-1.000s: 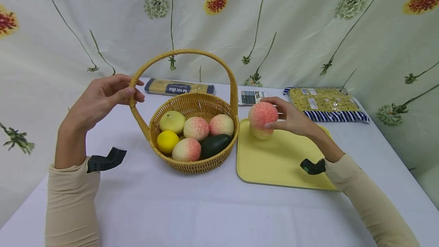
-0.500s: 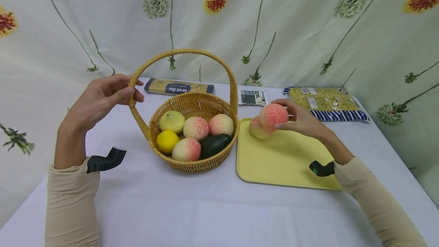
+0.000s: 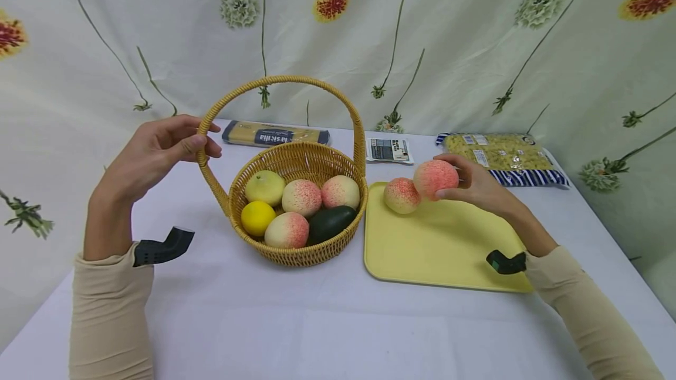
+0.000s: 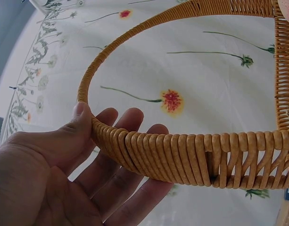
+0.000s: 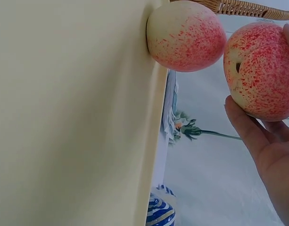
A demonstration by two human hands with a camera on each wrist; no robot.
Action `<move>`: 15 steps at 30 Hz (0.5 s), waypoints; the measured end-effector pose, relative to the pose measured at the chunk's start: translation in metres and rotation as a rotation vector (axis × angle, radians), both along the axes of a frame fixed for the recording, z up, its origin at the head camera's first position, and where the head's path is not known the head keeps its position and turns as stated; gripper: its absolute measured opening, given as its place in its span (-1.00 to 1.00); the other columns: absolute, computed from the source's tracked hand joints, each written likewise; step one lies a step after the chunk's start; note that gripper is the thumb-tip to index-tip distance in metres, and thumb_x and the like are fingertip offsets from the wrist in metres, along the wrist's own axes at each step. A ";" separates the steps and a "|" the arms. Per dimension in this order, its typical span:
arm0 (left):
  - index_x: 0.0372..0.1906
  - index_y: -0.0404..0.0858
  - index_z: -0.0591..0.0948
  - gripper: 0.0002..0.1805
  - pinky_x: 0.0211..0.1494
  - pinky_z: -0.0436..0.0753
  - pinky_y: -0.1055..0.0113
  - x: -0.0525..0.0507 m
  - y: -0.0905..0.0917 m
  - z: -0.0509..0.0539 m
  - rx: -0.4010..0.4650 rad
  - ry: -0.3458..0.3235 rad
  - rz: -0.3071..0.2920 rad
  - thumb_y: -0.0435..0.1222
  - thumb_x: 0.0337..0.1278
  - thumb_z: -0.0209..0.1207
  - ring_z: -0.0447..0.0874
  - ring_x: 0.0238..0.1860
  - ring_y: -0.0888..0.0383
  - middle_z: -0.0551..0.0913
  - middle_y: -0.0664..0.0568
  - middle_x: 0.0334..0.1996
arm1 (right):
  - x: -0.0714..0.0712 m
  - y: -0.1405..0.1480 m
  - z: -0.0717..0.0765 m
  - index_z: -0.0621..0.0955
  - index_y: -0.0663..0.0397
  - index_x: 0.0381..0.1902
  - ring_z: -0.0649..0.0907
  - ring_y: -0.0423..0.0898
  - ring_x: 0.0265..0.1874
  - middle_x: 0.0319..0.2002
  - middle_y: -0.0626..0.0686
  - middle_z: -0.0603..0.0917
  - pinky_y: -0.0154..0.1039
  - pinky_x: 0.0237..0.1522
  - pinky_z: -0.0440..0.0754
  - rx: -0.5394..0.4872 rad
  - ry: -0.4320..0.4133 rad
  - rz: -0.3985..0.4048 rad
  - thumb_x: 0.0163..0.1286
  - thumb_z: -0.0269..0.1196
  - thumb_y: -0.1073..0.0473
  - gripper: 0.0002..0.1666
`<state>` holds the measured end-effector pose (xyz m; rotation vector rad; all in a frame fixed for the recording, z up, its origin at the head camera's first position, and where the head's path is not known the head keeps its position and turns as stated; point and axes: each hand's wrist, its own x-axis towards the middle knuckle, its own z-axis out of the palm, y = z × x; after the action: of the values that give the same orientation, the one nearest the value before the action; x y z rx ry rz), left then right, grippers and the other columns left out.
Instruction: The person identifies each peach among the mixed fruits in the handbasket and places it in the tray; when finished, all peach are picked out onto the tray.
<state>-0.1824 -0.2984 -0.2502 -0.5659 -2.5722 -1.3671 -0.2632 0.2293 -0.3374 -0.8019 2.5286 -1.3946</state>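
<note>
Peach (image 3: 436, 179) raised near the far edge of the tray (image 3: 433, 254), pinched in your right grip (image 3: 473, 186); your left grip (image 3: 162, 149) holds the basket handle (image 3: 282, 79). Transfer seems midway; next likely calls for lowering clear of the second peach (image 3: 401, 197).

Basket (image 3: 297, 258): tan wicker, stood upright; handle (image 3: 283, 79) gripped at 9 o'clock. Peach (image 3: 434, 177): red-flecked, held at basket's 3 o'clock.

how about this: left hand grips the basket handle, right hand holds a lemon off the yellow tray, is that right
Wrong fruit: the right hand holds a peach off the yellow tray, as the right wrist view shows. The left hand does grip the basket handle.
</note>
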 end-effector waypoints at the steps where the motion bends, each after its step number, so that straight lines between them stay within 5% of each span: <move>1: 0.12 -0.30 0.51 -0.71 -0.13 0.64 0.52 0.000 0.000 0.000 0.001 0.000 -0.001 -0.33 0.37 0.04 0.69 -0.27 0.16 0.72 -0.01 -0.30 | 0.000 0.002 -0.001 0.25 0.12 0.38 0.54 -0.11 0.05 0.22 0.17 0.41 -0.34 -0.05 0.62 0.001 -0.004 -0.007 0.25 0.33 0.27 -0.20; 15: 0.13 -0.30 0.51 -0.71 -0.14 0.64 0.52 0.000 0.000 0.000 -0.004 0.004 0.001 -0.34 0.38 0.04 0.68 -0.28 0.16 0.72 -0.01 -0.30 | -0.003 0.018 -0.008 0.20 0.17 0.37 0.53 -0.18 0.03 0.21 0.20 0.40 -0.36 -0.04 0.61 -0.027 -0.078 -0.005 0.26 0.32 0.28 -0.20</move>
<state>-0.1824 -0.2985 -0.2505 -0.5673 -2.5720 -1.3588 -0.2662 0.2474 -0.3453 -0.7308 2.4608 -1.4354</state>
